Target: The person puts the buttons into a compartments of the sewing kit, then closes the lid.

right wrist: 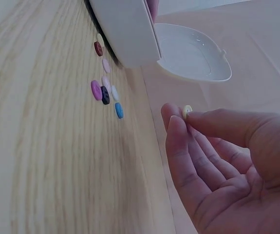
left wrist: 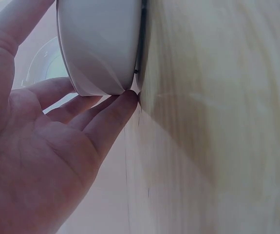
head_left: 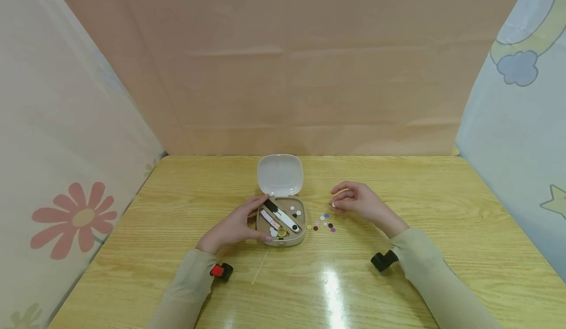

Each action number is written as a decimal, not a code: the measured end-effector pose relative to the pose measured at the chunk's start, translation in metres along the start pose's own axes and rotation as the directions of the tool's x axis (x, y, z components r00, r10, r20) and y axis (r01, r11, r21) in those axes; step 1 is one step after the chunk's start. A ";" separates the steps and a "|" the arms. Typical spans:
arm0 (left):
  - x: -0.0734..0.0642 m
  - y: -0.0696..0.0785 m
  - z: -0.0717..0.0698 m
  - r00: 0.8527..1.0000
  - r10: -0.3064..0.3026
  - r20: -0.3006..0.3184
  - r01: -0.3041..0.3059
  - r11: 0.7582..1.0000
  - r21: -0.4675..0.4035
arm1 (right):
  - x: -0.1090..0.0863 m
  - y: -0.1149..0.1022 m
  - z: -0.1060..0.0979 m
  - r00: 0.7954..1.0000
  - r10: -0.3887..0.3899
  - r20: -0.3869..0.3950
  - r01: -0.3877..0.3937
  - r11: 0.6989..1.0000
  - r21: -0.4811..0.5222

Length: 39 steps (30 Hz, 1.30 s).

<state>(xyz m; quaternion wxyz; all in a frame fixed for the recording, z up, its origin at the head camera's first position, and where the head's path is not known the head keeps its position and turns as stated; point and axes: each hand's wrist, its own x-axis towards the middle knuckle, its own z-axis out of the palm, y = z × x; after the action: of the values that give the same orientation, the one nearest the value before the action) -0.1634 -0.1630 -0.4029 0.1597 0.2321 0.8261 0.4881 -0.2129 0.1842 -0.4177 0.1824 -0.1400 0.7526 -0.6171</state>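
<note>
A small beige sewing box (head_left: 289, 242) stands on the table with its white lid (head_left: 280, 174) raised. My left hand (head_left: 232, 226) holds it from the left, thumb at the front and fingers toward the back corner. To the right, my right hand (head_left: 360, 204) pinches a pale yellow button (right wrist: 187, 111) between thumb and fingertips, above the tabletop. Loose buttons lie between that hand and the box, among them a blue button (right wrist: 119, 110), a purple button (right wrist: 96, 90) and a dark red button (right wrist: 98, 48).
Inside the box are a long white tool (head_left: 287, 220) with a black end, a pink-and-white strip (head_left: 270, 219), a gold ring (head_left: 281, 232) and several buttons (head_left: 298, 212). The wooden table (head_left: 212, 181) ends at a plain back curtain (head_left: 309, 98).
</note>
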 end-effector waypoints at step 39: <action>0.006 -0.028 0.001 1.000 0.027 -0.012 -0.027 1.000 0.016 | 0.020 -0.022 0.029 0.997 -0.056 0.052 0.057 0.998 -0.022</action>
<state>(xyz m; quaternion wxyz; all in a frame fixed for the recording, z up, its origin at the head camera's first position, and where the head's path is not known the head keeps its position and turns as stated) -0.1745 -0.1701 -0.4286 0.1463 0.2414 0.8277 0.4849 -0.2177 0.1459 -0.4030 0.1825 -0.1790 0.7507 -0.6092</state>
